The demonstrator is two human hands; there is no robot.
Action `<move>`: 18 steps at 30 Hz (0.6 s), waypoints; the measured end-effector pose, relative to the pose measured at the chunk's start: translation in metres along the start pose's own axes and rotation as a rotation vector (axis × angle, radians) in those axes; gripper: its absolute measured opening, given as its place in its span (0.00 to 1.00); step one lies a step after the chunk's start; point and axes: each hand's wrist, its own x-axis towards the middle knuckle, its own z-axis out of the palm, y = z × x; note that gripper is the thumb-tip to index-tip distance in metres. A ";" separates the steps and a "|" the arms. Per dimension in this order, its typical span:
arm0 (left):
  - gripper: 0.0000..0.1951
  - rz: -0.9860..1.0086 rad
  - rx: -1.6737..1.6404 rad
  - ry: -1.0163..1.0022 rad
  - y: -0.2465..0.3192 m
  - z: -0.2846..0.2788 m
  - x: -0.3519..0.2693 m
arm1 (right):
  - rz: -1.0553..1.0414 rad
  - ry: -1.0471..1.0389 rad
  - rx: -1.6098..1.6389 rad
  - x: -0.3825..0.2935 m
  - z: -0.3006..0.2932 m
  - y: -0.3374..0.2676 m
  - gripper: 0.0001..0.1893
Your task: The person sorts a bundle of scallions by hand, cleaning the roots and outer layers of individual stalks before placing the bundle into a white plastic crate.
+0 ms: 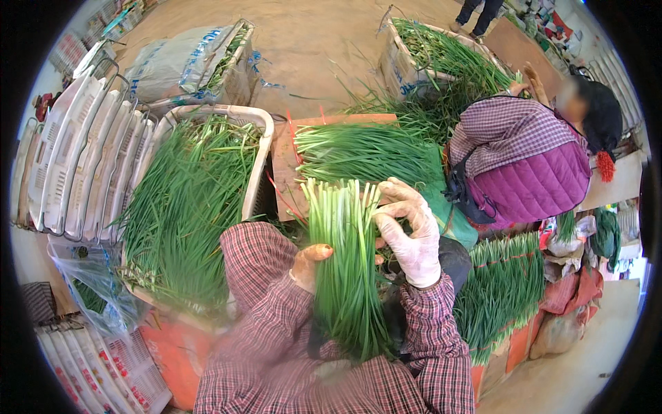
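Note:
A loose bunch of green garlic chives [345, 269] stands before my chest, its pale stem ends up and its leaves hanging down. My left hand [309, 264] is wrapped around its middle, thumb in front and fingertips showing at the right side. At the upper right edge of the bunch is my gloved right hand [408, 227], thumb and forefinger against the outer stalks. Whether they pinch a stalk is unclear. Just beyond lies a pile of chives [362, 150] on a board [283, 178], with red ties [292, 137] near its stem ends.
To the left a white plastic crate [266, 139] is heaped with chives; stacked crates [77, 155] stand beside it. A co-worker [522, 155] bends at the right near another full crate [390, 67]. Tied chive bundles [499, 290] stand in a row at the right. A covered crate [176, 64] is farther back.

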 end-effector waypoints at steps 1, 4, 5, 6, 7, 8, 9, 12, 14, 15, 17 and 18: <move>0.44 0.007 0.009 0.007 0.000 0.001 0.000 | -0.011 -0.014 -0.031 0.004 -0.001 -0.006 0.15; 0.43 0.002 0.081 0.080 0.001 -0.010 -0.005 | -0.021 -0.080 -0.141 0.016 -0.001 -0.022 0.19; 0.43 -0.004 0.112 0.114 0.001 -0.014 -0.007 | -0.016 -0.130 -0.168 0.020 0.000 -0.021 0.21; 0.42 0.019 0.115 0.117 -0.001 -0.011 -0.006 | -0.022 -0.142 -0.178 0.021 0.001 -0.019 0.20; 0.42 0.003 0.096 0.086 0.000 -0.013 -0.004 | -0.027 -0.154 -0.187 0.021 0.002 -0.014 0.18; 0.42 -0.013 0.078 0.054 0.001 -0.017 -0.001 | -0.007 -0.153 -0.125 0.022 0.003 -0.008 0.17; 0.41 -0.026 0.059 0.026 0.002 -0.019 0.000 | 0.014 -0.154 -0.059 0.022 0.006 -0.003 0.15; 0.43 -0.036 0.035 0.043 -0.001 -0.016 0.000 | 0.241 -0.161 0.285 0.021 0.007 -0.005 0.12; 0.45 -0.029 0.042 0.067 -0.001 -0.014 -0.001 | 0.388 -0.196 0.452 0.022 0.005 -0.010 0.11; 0.45 -0.026 0.050 0.065 0.000 -0.011 -0.001 | 0.466 -0.204 0.531 0.023 0.003 -0.013 0.11; 0.45 -0.019 0.065 0.061 -0.001 -0.005 -0.001 | 0.430 -0.228 0.526 0.021 0.004 -0.008 0.14; 0.45 -0.008 0.072 0.051 -0.001 -0.004 0.000 | 0.361 -0.238 0.460 0.022 0.004 -0.006 0.17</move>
